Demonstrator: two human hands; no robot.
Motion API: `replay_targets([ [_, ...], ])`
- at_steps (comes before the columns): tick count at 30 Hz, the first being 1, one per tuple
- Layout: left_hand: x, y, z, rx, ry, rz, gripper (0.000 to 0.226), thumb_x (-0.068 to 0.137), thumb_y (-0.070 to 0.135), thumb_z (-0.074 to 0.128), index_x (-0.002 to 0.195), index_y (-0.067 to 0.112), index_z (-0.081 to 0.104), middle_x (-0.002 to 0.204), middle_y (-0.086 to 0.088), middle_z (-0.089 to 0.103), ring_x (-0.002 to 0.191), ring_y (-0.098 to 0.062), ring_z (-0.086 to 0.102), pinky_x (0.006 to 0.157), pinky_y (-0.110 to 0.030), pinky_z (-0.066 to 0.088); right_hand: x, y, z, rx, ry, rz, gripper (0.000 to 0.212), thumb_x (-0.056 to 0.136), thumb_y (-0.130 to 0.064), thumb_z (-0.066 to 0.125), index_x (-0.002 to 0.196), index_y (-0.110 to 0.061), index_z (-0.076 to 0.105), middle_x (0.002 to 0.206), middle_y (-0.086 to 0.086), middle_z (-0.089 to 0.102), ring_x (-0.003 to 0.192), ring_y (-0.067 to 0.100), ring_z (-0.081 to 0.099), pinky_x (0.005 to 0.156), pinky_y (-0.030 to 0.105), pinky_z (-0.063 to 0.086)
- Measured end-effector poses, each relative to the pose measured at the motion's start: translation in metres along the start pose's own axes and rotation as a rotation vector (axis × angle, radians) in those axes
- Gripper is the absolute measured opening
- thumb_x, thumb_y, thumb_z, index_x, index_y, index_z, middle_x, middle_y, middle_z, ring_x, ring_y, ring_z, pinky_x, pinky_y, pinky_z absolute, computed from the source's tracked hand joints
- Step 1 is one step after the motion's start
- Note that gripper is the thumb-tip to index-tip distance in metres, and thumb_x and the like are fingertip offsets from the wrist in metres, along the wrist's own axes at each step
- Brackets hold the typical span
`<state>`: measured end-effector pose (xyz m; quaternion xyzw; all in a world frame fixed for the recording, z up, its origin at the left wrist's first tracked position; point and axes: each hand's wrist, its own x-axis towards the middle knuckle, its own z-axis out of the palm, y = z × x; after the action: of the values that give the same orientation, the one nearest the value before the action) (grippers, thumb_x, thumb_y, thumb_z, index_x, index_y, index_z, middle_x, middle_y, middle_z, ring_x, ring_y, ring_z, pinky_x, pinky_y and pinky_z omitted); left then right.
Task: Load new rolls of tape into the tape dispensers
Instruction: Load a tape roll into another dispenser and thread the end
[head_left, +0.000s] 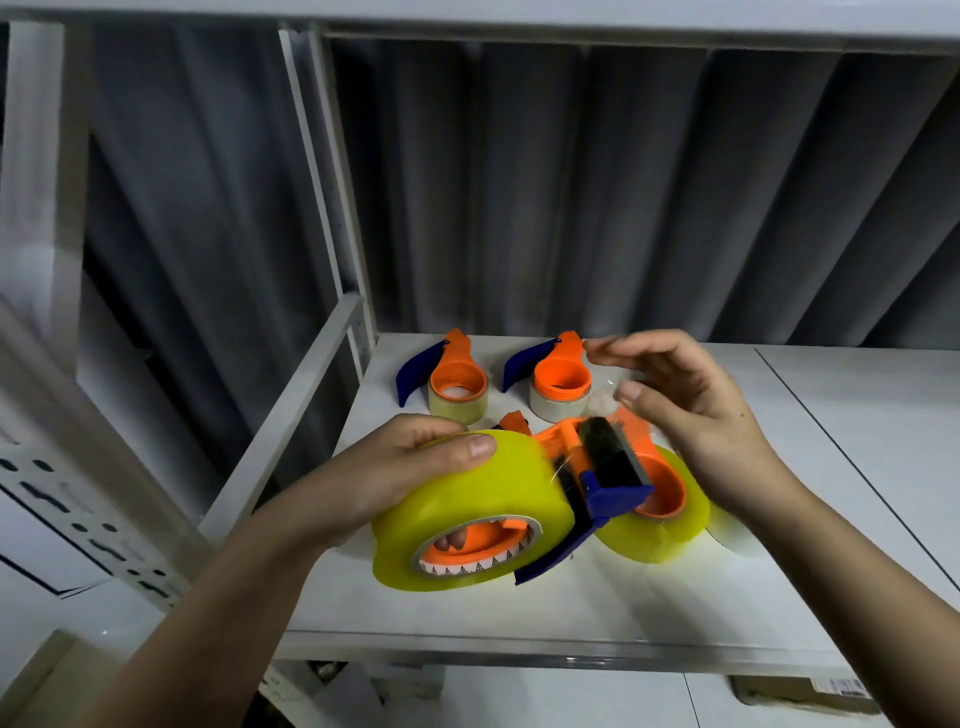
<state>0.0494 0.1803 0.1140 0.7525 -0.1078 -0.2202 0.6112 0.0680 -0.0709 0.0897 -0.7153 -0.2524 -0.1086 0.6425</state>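
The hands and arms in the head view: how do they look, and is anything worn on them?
Both forearms are bare as far as the frame shows; no sleeve is visible. The left hand and the right hand wear no gloves, and I see no ring, watch or bracelet. The fingernails look short and unpainted. No marks or tattoos are visible.

Glossy tape, hard plastic, painted metal.
The roll (457, 499) under my left hand (410, 467) is slick, translucent yellow film on a paper core (480, 566). The dispenser (597, 467) looks like smooth orange and blue plastic with a dull metal blade. The shelf (623, 597) is matt white, its frame painted metal.
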Motion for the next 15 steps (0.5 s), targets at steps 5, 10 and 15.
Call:
replay_targets([
  [5,-0.003,0.000,0.004,-0.051,0.032,0.025,0.016,0.093,0.020,0.046,0.083,0.030,0.054,0.057,0.027,0.065,0.058,0.006,0.066,0.051,-0.011,0.052,0.000,0.005,0.011,0.026,0.107,0.004,0.021,0.088,-0.007,0.054,0.106,-0.015,0.059,0.110,-0.002,0.070,0.110,0.016,0.063,0.089,0.021,0.048],
  [10,-0.006,0.001,0.005,-0.058,0.061,0.050,0.018,0.094,0.019,0.046,0.082,0.030,0.052,0.055,0.029,0.063,0.056,0.007,0.064,0.048,-0.010,0.050,-0.002,0.006,0.016,-0.010,0.201,-0.030,0.019,0.089,-0.011,0.055,0.106,-0.016,0.059,0.106,-0.003,0.070,0.105,0.016,0.065,0.089,0.024,0.050],
  [15,-0.004,0.002,0.005,-0.048,0.063,0.029,0.011,0.090,0.024,0.048,0.084,0.031,0.054,0.060,0.029,0.065,0.060,0.006,0.066,0.054,-0.012,0.054,-0.003,0.009,0.021,-0.064,0.275,-0.064,0.018,0.093,-0.009,0.052,0.109,-0.015,0.059,0.097,0.000,0.069,0.100,0.020,0.065,0.090,0.028,0.051],
])
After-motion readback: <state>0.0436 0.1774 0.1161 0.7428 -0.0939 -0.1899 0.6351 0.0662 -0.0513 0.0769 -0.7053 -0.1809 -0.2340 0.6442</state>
